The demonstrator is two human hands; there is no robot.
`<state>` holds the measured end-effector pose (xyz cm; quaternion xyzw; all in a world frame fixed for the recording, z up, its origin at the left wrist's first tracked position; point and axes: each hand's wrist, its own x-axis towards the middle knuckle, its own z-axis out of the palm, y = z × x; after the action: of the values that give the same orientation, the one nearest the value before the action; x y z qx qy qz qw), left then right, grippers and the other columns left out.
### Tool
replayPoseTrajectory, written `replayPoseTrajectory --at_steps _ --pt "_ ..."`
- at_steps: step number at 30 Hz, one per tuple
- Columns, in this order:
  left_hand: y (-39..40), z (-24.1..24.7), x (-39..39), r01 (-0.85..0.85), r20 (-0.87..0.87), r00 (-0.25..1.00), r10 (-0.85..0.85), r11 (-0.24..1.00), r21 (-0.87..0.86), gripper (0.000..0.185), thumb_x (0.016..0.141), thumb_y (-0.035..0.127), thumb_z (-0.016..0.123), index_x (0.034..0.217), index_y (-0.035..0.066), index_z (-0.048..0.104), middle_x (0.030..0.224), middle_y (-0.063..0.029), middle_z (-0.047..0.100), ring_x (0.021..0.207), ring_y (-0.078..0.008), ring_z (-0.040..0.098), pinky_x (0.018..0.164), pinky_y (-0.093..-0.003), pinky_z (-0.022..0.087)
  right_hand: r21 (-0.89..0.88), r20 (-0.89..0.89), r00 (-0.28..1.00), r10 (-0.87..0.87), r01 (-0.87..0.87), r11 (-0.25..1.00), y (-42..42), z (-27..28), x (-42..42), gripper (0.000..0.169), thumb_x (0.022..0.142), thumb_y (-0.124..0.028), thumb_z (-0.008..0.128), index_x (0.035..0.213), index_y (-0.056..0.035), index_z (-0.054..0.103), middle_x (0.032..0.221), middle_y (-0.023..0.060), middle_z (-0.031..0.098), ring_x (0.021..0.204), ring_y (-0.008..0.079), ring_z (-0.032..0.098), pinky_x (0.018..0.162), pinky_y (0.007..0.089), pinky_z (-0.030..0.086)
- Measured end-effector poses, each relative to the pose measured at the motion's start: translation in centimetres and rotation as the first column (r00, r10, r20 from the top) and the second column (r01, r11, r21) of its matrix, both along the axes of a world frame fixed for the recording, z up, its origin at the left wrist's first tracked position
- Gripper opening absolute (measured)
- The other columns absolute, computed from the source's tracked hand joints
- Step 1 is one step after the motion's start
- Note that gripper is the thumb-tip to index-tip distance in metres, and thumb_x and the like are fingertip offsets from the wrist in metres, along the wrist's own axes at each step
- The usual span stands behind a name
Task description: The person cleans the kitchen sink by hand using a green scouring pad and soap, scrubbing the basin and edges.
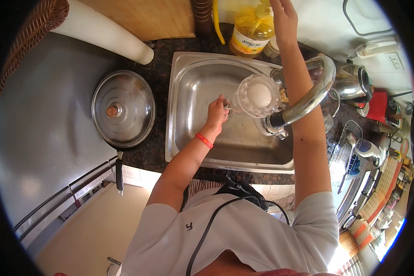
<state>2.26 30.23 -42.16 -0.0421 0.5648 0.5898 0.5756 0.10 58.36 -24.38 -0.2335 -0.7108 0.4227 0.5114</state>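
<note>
My left hand, with a red band at the wrist, is over the stainless steel sink. Its fingers are curled around a small greyish item, too blurred to name. Just to its right, a clear faucet water filter with a white core sits by the outlet of the curved chrome faucet. My right arm stretches behind the faucet spout to the far wall. The right hand is beside the top of a large pump bottle of yellow liquid; its fingertips are cut off by the upper rim.
A lidded pan stands left of the sink, its handle jutting past the counter edge. A white pipe crosses the upper left. To the right are an electric kettle, a wire rack and a spray bottle.
</note>
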Motion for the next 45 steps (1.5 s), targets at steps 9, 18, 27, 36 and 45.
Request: replayPoseTrajectory --at_steps 9,18,27,36,45 --pt "6.7 6.9 -4.9 -0.192 0.383 0.924 0.014 0.881 0.431 0.027 0.096 0.021 0.044 0.118 0.007 0.051 0.109 -0.0065 0.061 0.097 -0.0162 0.06 0.075 -0.0289 0.046 -0.363 0.105 0.939 0.327 -0.27 0.892 0.6 0.8 -0.9 0.03 0.092 -0.028 0.053 0.104 -0.0033 0.066 0.089 0.0053 0.067 0.084 0.0136 0.057 0.076 0.027 0.041" --pt "14.9 14.1 -8.0 0.104 -0.451 0.883 0.131 0.882 0.459 0.044 0.084 0.003 0.061 0.126 -0.002 0.049 0.108 -0.0108 0.059 0.096 -0.0201 0.059 0.085 -0.0291 0.047 -0.342 0.079 0.936 0.343 -0.297 0.891 1.9 -0.6 -0.8 0.026 0.093 -0.026 0.05 0.094 -0.004 0.063 0.09 0.0054 0.065 0.087 0.0147 0.055 0.08 0.0279 0.041" --pt "18.6 15.2 -9.0 0.214 -0.709 0.696 0.116 0.909 0.359 0.038 0.082 0.007 0.066 0.117 0.001 0.053 0.095 -0.0095 0.062 0.091 -0.0149 0.059 0.078 -0.0275 0.046 -0.399 0.081 0.938 0.337 -0.279 0.873 2.1 -1.1 -0.7 0.023 0.092 -0.025 0.052 0.093 -0.005 0.061 0.099 0.0057 0.064 0.093 0.0147 0.056 0.082 0.0257 0.043" --pt "18.5 14.5 -9.3 0.174 -0.74 0.655 0.154 0.922 0.346 0.036 0.081 0.005 0.066 0.115 0.001 0.054 0.096 -0.0096 0.063 0.088 -0.0144 0.06 0.077 -0.0273 0.047 -0.339 0.108 0.939 0.326 -0.273 0.9 2.2 -1.8 -0.9 0.023 0.093 -0.025 0.05 0.09 -0.0043 0.06 0.101 0.0072 0.064 0.092 0.0144 0.056 0.085 0.0258 0.042" --pt "17.1 15.0 -9.1 0.174 -0.6 0.794 0.096 0.91 0.376 0.04 0.081 0.006 0.064 0.118 -0.003 0.053 0.1 -0.011 0.063 0.093 -0.0151 0.059 0.082 -0.027 0.045 -0.329 0.117 0.942 0.314 -0.261 0.908 2.2 -2.6 -0.9 0.026 0.094 -0.026 0.049 0.089 -0.0036 0.059 0.102 0.0088 0.064 0.094 0.0157 0.055 0.086 0.0272 0.042"
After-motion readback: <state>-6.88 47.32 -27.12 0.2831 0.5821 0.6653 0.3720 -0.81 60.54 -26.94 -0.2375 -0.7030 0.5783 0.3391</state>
